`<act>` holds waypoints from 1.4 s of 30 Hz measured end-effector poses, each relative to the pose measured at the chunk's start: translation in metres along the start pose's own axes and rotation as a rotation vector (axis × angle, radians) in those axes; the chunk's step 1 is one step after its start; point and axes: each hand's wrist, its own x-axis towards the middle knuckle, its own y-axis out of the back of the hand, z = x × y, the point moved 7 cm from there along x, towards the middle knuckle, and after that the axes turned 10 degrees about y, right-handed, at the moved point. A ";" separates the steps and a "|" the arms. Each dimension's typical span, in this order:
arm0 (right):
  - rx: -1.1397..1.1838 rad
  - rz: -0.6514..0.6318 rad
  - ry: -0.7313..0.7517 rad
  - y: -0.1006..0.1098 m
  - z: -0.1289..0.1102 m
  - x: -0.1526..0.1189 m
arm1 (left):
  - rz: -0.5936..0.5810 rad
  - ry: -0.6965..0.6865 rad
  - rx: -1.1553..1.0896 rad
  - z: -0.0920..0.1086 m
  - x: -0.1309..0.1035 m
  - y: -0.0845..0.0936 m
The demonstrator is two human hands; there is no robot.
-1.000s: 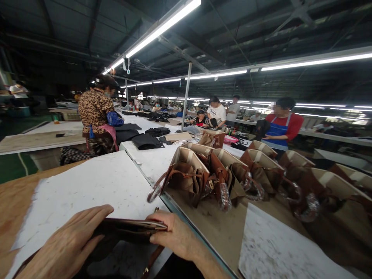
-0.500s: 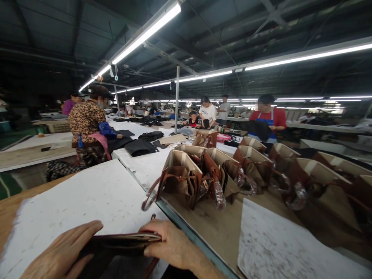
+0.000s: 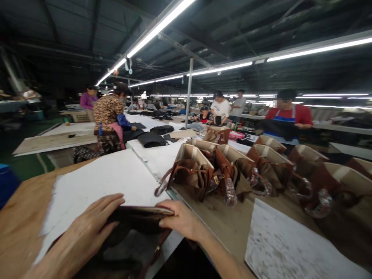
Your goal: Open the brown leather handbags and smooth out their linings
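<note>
A dark brown handbag (image 3: 130, 223) is right in front of me over the white-covered table, its upper edge facing up and its lower part running out of view. My left hand (image 3: 90, 224) is closed on its left side, fingers along the outside and thumb on the near side. At the upper right corner, my right hand (image 3: 183, 220) pinches the rim between thumb and fingers. Below that hand hangs a brown strap (image 3: 157, 250) with a small metal fitting. The bag's inside is dark and hard to make out.
Several brown handbags (image 3: 193, 170) with beige linings and plastic-wrapped handles stand on the right-hand table. A smudged white sheet (image 3: 279, 236) lies before them. Dark folded pieces (image 3: 152, 139) lie further back. A person in a patterned top (image 3: 109, 110) works at the left; others stand beyond.
My view has turned left, so the surroundings shift right. Both hands and the bag sit higher in view, and more of the strap shows. Both hands keep their hold.
</note>
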 end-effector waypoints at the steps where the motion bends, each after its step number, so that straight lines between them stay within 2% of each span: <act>1: 0.068 -0.037 -0.016 -0.001 0.003 0.004 | -0.036 0.005 -0.016 0.007 0.003 0.006; 4: 0.231 -0.082 -0.050 0.001 0.014 0.018 | -0.112 0.028 -0.085 0.021 0.013 0.018; 7: 0.327 -0.133 -0.062 0.002 0.023 0.030 | -0.171 0.047 -0.140 0.024 0.017 0.019; 11: 0.408 -0.177 -0.118 0.000 0.032 0.034 | -0.167 0.067 -0.184 0.023 0.016 0.022; 15: 0.397 -0.141 -0.128 0.004 0.035 0.040 | -0.167 0.052 -0.160 0.024 0.024 0.019; 20: 0.326 -0.072 -0.060 0.011 0.026 0.038 | -0.174 -0.075 -0.082 0.038 0.031 0.010; 25: 0.323 -0.065 -0.061 0.014 0.033 0.038 | -0.092 -0.084 0.005 0.021 0.041 -0.007; 28: 0.321 -0.054 -0.045 0.016 0.038 0.040 | -0.086 -0.097 0.048 0.013 0.045 -0.016; 36: 0.232 -0.047 -0.037 0.017 0.037 0.037 | -0.213 -0.009 0.067 0.014 0.044 -0.020; 42: 0.259 -0.047 -0.036 0.017 0.037 0.038 | -0.257 0.018 0.035 0.013 0.041 -0.020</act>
